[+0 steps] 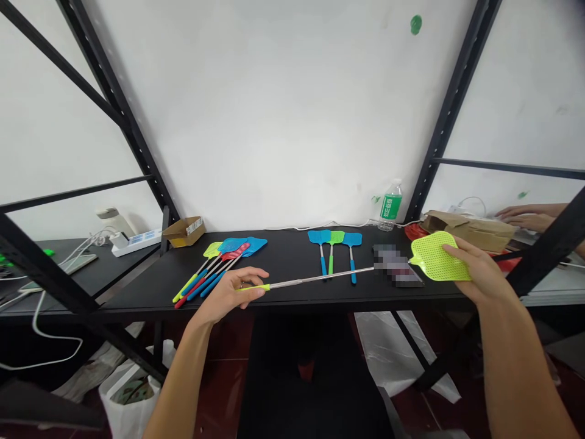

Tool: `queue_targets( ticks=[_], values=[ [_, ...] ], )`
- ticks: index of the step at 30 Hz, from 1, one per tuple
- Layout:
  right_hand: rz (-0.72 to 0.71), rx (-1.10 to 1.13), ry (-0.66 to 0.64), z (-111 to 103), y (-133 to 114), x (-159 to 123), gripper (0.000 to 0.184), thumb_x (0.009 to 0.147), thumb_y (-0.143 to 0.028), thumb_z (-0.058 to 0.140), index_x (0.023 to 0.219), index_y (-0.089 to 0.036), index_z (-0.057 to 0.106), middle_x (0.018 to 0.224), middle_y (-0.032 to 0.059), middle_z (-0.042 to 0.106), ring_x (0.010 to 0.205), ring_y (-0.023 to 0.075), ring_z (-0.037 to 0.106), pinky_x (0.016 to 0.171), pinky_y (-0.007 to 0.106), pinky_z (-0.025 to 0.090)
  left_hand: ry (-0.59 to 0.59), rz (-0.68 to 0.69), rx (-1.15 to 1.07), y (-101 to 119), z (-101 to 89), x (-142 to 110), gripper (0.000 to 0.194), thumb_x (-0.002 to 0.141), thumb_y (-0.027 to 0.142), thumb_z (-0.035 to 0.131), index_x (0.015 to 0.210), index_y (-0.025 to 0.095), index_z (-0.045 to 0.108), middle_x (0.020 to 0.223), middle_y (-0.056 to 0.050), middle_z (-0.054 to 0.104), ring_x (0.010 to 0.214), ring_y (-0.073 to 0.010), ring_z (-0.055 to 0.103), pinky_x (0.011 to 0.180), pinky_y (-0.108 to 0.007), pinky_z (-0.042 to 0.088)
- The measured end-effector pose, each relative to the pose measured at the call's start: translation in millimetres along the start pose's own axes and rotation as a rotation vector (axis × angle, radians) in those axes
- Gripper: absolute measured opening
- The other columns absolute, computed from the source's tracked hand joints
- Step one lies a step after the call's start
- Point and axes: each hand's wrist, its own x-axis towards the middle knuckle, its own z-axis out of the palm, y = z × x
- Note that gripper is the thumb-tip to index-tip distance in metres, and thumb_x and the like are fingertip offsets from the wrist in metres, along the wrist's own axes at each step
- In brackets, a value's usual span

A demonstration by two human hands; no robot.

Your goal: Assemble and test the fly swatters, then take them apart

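A yellow-green fly swatter [441, 256] with a long metal telescopic rod stretches sideways between my hands, above the black table. My left hand [235, 289] grips its yellow-green handle between thumb and fingers. At the other end, my right hand [478, 265] pinches the perforated head at its right edge. Left of my left hand lies a fanned pile of several fly swatters [223, 262] with yellow, blue and red parts. Beyond the rod, a blue swatter [319, 236], a green swatter [337, 237] and another blue swatter [352, 239] lie side by side, heads toward the wall.
On the table [283, 256] are a small cardboard box [183, 231], a plastic bottle [390, 207] and a blurred flat item [397, 266]. Black shelf posts [450, 116] rise at both sides. A power strip [137, 241] sits left. Another person's hand [525, 214] shows at right.
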Motion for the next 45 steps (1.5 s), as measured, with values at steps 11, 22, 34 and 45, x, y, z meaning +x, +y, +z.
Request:
queue_targets(
  ticks=[11, 22, 34, 45],
  values=[
    [0.053, -0.041, 0.001, -0.2, 6.1, 4.3, 0.026, 0.072, -0.020, 0.075, 0.097, -0.024, 0.074, 0.102, 0.0092, 0.075, 0.077, 0.0222, 0.072, 0.052, 0.021, 0.054, 0.071, 0.018, -0.033, 13.4, 4.1, -6.3, 0.020, 0.068, 0.027, 0.082, 0.087, 0.021, 0.079, 0.075, -0.005, 0.068, 0.052, -0.0109, 0.045, 0.041, -0.020, 0.036],
    [0.037, -0.022, -0.083, 24.6, 7.7, -4.7, 0.025, 0.072, -0.025, 0.076, 0.097, -0.023, 0.072, 0.095, 0.0074, 0.075, 0.079, 0.0221, 0.071, 0.057, 0.024, 0.055, 0.103, 0.039, 0.056, 16.2, 7.4, -6.4, 0.020, 0.070, 0.031, 0.080, 0.086, 0.020, 0.079, 0.072, -0.004, 0.067, 0.052, -0.0115, 0.047, 0.041, -0.021, 0.034],
    [0.035, -0.161, -0.516, 139.9, 27.8, -78.6, 0.042, 0.082, -0.042, 0.068, 0.120, -0.026, 0.060, 0.099, 0.0058, 0.069, 0.065, 0.0168, 0.062, 0.038, 0.021, 0.041, 0.140, 0.114, 0.009, 17.0, 61.5, 8.0, 0.016, 0.075, 0.034, 0.078, 0.083, 0.020, 0.079, 0.084, -0.007, 0.074, 0.071, -0.0206, 0.062, 0.061, -0.028, 0.046],
    [0.065, -0.165, -0.527, 137.4, 27.3, -76.8, 0.048, 0.082, -0.044, 0.068, 0.126, -0.027, 0.057, 0.101, 0.0059, 0.069, 0.067, 0.0172, 0.063, 0.034, 0.019, 0.038, 0.121, 0.132, 0.023, 17.9, 70.0, 7.7, 0.018, 0.078, 0.035, 0.075, 0.087, 0.020, 0.078, 0.081, -0.006, 0.071, 0.071, -0.0192, 0.061, 0.061, -0.027, 0.044]
  ],
)
